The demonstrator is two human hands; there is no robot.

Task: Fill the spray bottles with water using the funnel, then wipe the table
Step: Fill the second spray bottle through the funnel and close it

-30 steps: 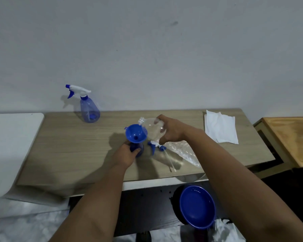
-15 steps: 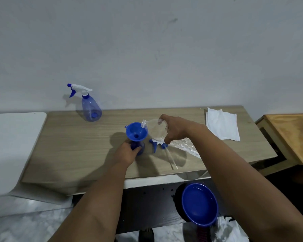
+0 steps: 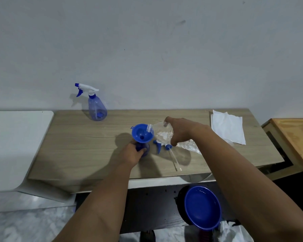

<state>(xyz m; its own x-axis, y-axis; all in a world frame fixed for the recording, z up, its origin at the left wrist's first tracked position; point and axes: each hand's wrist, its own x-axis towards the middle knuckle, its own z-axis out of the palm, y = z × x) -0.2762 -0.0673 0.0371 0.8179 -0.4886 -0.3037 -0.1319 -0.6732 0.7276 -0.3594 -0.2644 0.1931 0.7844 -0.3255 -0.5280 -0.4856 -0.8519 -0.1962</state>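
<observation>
1. A long wood-grain table runs along a pale grey wall; bare tabletop lies open to the left of the hands, and the near edge sits just in front of the person's forearms.
2. A white surface adjoins the table's left end; an orange-toned wooden stand sits at the right end.
3. The left hand grips the neck of an uncapped translucent blue spray bottle standing at mid-table, a round blue plastic funnel seated in its mouth.
4. The right hand holds a clear plastic water bottle, tilted with its mouth over the funnel's rim.
5. A blue-and-white trigger sprayer head with its dip tube lies on the table just right of the bottle.
6. A second blue spray bottle with its sprayer fitted stands upright near the back edge; its fill level cannot be told.
7. A white paper towel lies flat at the far right.
8. A round blue basin sits below the table's front edge.
</observation>
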